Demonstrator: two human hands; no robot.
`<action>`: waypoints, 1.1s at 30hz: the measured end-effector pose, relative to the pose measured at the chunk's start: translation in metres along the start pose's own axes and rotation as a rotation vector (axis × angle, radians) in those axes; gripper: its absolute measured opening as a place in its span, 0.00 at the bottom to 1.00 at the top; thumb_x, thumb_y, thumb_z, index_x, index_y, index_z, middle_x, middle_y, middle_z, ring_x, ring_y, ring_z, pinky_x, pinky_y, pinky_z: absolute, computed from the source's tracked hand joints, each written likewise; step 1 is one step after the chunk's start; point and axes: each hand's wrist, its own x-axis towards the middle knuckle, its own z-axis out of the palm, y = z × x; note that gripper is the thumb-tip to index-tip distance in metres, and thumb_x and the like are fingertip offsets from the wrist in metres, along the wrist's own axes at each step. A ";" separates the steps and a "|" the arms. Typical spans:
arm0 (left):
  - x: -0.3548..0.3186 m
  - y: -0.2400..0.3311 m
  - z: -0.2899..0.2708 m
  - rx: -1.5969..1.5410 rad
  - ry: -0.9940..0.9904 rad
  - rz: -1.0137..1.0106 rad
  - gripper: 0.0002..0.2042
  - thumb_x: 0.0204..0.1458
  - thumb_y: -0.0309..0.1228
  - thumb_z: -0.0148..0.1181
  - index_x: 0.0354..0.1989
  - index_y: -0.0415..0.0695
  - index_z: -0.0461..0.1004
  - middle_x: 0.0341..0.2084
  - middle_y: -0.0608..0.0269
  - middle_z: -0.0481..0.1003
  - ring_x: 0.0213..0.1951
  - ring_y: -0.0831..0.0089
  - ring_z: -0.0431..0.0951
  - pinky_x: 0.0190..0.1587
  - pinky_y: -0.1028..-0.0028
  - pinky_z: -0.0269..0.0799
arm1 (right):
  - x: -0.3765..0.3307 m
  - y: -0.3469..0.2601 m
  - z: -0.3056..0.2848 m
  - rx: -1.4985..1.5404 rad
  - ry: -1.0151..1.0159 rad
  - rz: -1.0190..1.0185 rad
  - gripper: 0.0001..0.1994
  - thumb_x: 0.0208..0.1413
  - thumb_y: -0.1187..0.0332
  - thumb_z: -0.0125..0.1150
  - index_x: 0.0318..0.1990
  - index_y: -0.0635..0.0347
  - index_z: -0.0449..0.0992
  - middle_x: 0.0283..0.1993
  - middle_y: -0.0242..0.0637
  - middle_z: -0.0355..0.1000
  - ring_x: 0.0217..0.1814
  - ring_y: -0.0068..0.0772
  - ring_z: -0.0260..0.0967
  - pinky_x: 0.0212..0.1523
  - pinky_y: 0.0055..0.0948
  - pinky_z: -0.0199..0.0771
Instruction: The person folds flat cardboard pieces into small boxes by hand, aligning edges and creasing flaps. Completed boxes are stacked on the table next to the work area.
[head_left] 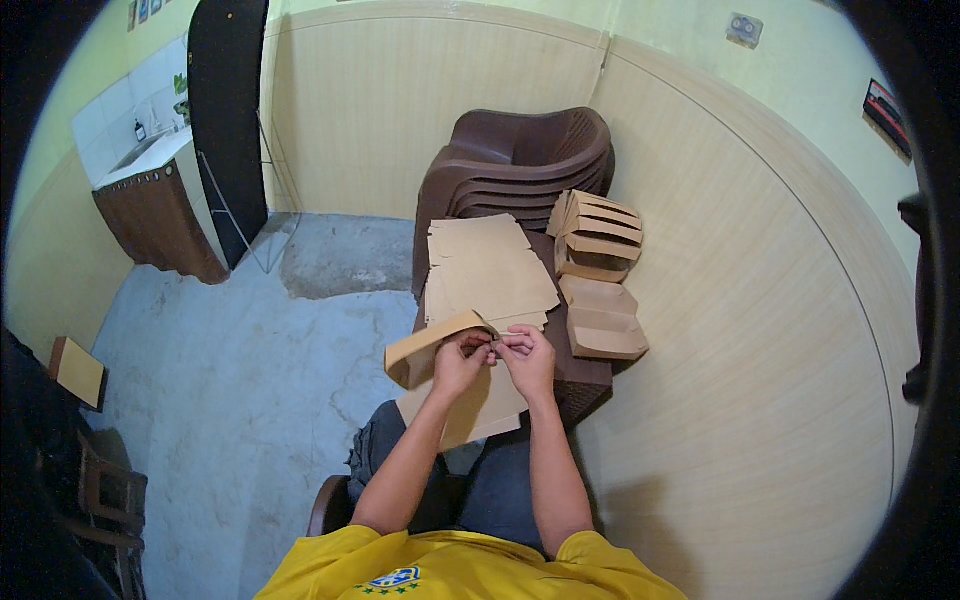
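Note:
A partly folded brown cardboard box [472, 408] lies across my lap and the near end of the brown table, one long side panel bent up at its left. My left hand [460, 367] pinches the far corner of this box, fingers curled round its edge. Close beside it, my right hand [528, 362] has thumb and fingers closed on the same corner. The fingertips of both hands nearly meet, and the exact fold between them is hidden. Just beyond my hands lies a stack of flat cardboard sheets [485, 265] with notched edges.
Folded cardboard boxes [600, 240] stand nested at the table's right side, with an opened box [606, 318] nearer me. Stacked brown plastic chairs [530, 160] are behind the table [588, 374]. A panelled wall [740, 300] runs close on the right. A sink counter [150, 165] stands far left.

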 end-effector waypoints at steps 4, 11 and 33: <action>0.000 -0.003 0.002 0.210 0.052 0.008 0.07 0.59 0.24 0.66 0.43 0.34 0.84 0.31 0.60 0.85 0.31 0.76 0.83 0.35 0.71 0.79 | -0.003 -0.009 -0.002 -0.028 0.000 0.048 0.17 0.56 0.81 0.75 0.52 0.66 0.78 0.42 0.45 0.86 0.44 0.28 0.84 0.47 0.28 0.87; -0.009 0.000 0.003 0.268 0.119 0.010 0.08 0.58 0.27 0.68 0.42 0.34 0.85 0.29 0.63 0.85 0.27 0.79 0.79 0.33 0.71 0.77 | -0.006 -0.014 -0.003 -0.221 -0.042 -0.020 0.14 0.56 0.80 0.75 0.48 0.65 0.79 0.40 0.42 0.87 0.43 0.25 0.84 0.45 0.29 0.87; -0.043 -0.009 -0.011 -0.037 0.118 0.037 0.08 0.65 0.27 0.67 0.46 0.34 0.83 0.37 0.64 0.85 0.36 0.78 0.82 0.40 0.76 0.77 | -0.040 -0.026 0.015 -0.211 0.038 -0.146 0.10 0.61 0.82 0.69 0.43 0.66 0.72 0.35 0.43 0.84 0.34 0.31 0.85 0.39 0.30 0.86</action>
